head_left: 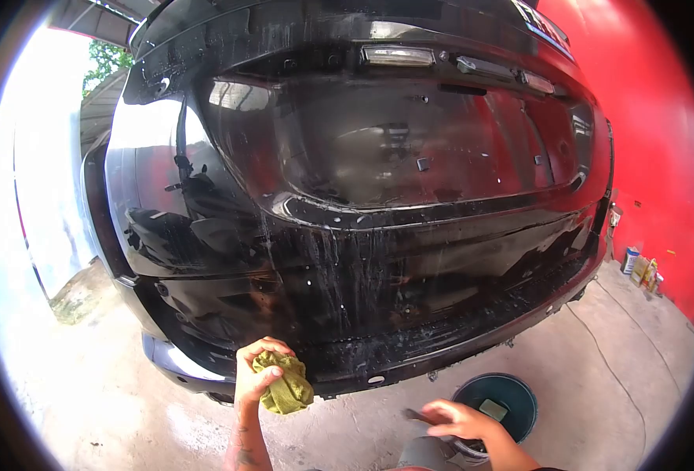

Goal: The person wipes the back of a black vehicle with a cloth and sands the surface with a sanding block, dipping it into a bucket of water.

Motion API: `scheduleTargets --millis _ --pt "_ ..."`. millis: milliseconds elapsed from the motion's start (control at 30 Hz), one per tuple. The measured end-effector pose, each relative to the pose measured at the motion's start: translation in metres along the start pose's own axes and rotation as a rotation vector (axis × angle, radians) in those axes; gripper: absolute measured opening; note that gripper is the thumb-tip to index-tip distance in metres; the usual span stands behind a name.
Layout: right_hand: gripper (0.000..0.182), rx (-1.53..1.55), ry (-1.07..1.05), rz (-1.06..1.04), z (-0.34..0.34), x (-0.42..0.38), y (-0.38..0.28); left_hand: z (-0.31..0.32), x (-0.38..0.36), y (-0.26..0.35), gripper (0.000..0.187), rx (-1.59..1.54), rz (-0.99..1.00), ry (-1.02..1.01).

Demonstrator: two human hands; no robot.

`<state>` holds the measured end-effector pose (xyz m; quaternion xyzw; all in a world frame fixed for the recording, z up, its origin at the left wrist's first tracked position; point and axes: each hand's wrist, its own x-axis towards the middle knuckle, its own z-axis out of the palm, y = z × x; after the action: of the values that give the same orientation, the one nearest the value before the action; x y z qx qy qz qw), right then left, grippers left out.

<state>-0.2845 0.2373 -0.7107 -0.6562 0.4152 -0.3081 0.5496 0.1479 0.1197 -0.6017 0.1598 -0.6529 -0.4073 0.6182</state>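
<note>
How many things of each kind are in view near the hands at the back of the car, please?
Black car: 1
Yellow-green cloth, in left hand: 1
Dark bucket, near right hand: 1
Containers by red wall: about 3
Total: about 6

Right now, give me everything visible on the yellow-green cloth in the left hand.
The crumpled yellow-green cloth looks like soft fabric, bunched into a loose wad with deep folds. The left hand grips it from above and the side, fingers curled over its top, and holds it up against the lower edge of the wet black car rear, near the bumper. Its lower part hangs free below the hand. Whether it is wet cannot be told. The right hand is apart from it.
</note>
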Motion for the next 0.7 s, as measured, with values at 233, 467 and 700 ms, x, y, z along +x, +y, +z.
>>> scheduleTargets --millis 233,467,700 --pt "0.052 -0.778 0.859 0.224 -0.033 -0.107 0.146 0.002 -0.001 0.000 0.046 0.007 0.006 0.027" --pt "0.032 -0.820 0.956 0.168 0.008 -0.119 0.163 0.002 -0.001 -0.001 0.044 0.022 0.017 0.040" --pt "0.034 -0.718 1.035 0.391 0.027 -0.107 0.137 0.002 -0.002 -0.003 0.042 -0.013 0.020 0.059"
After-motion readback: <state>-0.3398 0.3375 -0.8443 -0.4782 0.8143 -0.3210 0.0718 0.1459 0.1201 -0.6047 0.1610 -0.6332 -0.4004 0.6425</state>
